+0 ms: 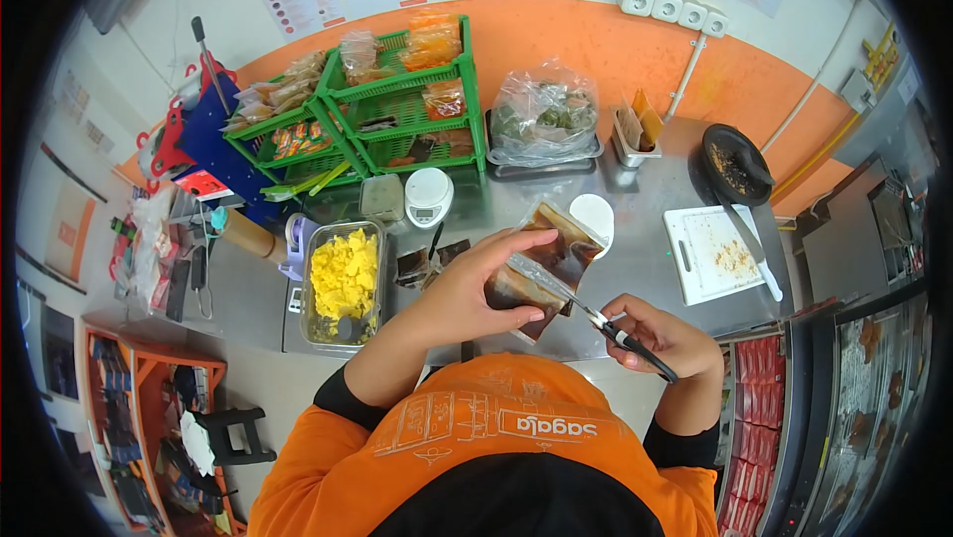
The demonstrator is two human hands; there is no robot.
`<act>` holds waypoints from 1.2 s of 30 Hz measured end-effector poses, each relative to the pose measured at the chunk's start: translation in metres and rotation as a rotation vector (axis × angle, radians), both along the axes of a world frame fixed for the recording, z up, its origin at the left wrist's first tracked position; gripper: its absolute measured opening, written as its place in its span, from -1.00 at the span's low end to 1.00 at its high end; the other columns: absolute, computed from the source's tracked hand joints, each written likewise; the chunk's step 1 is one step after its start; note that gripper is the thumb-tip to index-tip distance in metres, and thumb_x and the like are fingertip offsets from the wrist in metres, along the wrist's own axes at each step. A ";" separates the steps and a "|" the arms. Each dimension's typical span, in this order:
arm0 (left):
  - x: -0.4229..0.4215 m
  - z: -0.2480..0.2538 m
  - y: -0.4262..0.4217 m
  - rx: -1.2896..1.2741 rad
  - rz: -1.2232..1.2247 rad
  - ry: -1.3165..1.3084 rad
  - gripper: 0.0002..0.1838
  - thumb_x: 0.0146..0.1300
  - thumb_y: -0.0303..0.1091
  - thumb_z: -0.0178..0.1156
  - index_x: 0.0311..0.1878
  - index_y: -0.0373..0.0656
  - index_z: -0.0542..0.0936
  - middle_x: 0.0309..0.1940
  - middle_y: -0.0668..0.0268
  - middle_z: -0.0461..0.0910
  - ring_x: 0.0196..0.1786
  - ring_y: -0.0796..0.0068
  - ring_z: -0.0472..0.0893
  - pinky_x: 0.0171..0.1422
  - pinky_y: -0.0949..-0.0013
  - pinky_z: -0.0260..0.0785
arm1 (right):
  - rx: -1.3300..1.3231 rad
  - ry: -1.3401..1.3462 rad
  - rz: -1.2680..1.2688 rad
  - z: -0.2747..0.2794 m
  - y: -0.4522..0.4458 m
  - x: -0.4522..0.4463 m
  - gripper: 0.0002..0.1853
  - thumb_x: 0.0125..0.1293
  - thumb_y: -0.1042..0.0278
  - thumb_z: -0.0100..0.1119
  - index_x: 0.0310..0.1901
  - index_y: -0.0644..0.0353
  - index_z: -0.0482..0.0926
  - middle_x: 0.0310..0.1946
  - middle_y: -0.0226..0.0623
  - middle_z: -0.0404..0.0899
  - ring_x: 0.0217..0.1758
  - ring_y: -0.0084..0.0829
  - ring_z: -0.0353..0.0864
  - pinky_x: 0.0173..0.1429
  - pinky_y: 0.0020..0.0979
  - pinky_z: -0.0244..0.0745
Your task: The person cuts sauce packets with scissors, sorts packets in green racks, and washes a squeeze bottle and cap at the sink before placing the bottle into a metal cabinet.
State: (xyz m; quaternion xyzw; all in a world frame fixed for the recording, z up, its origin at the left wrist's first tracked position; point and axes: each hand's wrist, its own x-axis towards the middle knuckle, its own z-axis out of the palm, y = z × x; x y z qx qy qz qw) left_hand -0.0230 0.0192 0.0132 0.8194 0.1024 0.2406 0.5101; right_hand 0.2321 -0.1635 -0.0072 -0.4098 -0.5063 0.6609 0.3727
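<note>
My left hand (486, 284) is closed around clear plastic packets (571, 249) of dark brown liquid, above the steel table's front part. In my right hand (645, 334) are scissors (620, 335) with black handles, fingers through the loops. Their blades point up and left and meet the top edge of the nearer packet. Whether the blades are parted I cannot tell. Behind the packets lies a round white lid or dish (593, 222), partly covered by them. Small dark packets (412, 267) lie on the table left of my left hand.
A container of yellow food (342, 284) stands left, a white scale (429, 198) behind it. Green racks (397, 105), a bagged tray of greens (544, 120) and a stone mortar (735, 165) line the back. At right, a knife (751, 249) lies across a white cutting board (690, 254).
</note>
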 end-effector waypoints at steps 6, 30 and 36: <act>0.002 0.000 0.001 -0.031 -0.011 -0.002 -0.13 0.02 -0.40 0.54 0.44 -0.17 0.38 0.30 0.15 0.45 0.35 0.31 0.43 0.47 0.26 0.20 | 0.001 0.038 -0.012 0.002 0.002 -0.003 -0.52 0.40 0.38 0.29 0.22 0.23 0.26 -0.37 -0.45 0.44 -0.38 -0.72 0.35 -0.30 -0.64 0.25; -0.001 0.004 0.002 -0.033 -0.053 0.033 -0.10 0.01 -0.36 0.55 0.45 -0.14 0.36 0.35 0.16 0.41 0.39 0.28 0.40 0.49 0.24 0.18 | 0.083 0.029 -0.004 0.000 0.006 -0.007 -0.39 0.32 0.13 0.42 0.20 0.22 0.30 -0.35 -0.43 0.48 -0.34 -0.70 0.38 -0.28 -0.61 0.26; 0.000 0.006 -0.001 -0.021 -0.060 0.061 -0.09 0.00 -0.35 0.56 0.46 -0.13 0.36 0.35 0.16 0.40 0.42 0.26 0.38 0.50 0.24 0.17 | 0.063 0.033 0.003 0.001 0.006 -0.010 -0.35 0.30 0.07 0.43 0.21 0.21 0.28 -0.34 -0.42 0.49 -0.31 -0.69 0.38 -0.24 -0.61 0.27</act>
